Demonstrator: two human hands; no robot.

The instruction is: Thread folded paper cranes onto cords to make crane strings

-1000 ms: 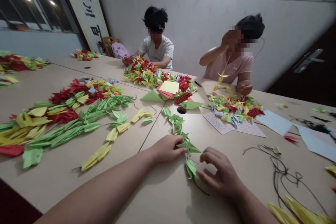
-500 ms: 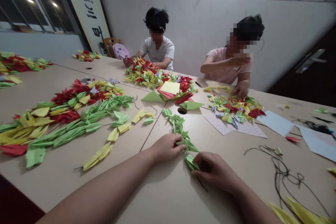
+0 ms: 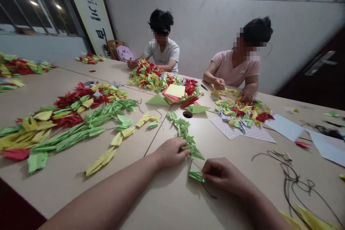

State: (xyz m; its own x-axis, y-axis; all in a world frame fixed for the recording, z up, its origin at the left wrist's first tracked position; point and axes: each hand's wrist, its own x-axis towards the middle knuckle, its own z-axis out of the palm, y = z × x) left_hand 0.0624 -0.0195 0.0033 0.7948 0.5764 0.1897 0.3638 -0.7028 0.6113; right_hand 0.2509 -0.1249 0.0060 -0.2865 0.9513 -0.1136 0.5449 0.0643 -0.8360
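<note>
Centrally, I have a green folded piece [image 3: 196, 176] at the near part of the desk [image 3: 159, 194]; whether it rests on the surface or sits slightly above, I cannot tell. My right hand [image 3: 221, 174] has its grip closed on the piece's right end, thumb against fingers. A dark cord [image 3: 210, 191] shows above the piece and trails out below it. Just beyond lies the green garland [image 3: 183, 127], stretching away from me, and my left hand [image 3: 172, 152] has its grip closed around its near end. Left of that hand I see a yellow string [image 3: 117, 139], then a long green bundle [image 3: 81, 127]. Past the garland's far end sits a stack of square papers [image 3: 174, 90]. To the right lie a tangled cord [image 3: 292, 178] and a clip [image 3: 287, 156]. Across from me sit a person in white [image 3: 164, 52] and a person in pink [image 3: 237, 66].
</note>
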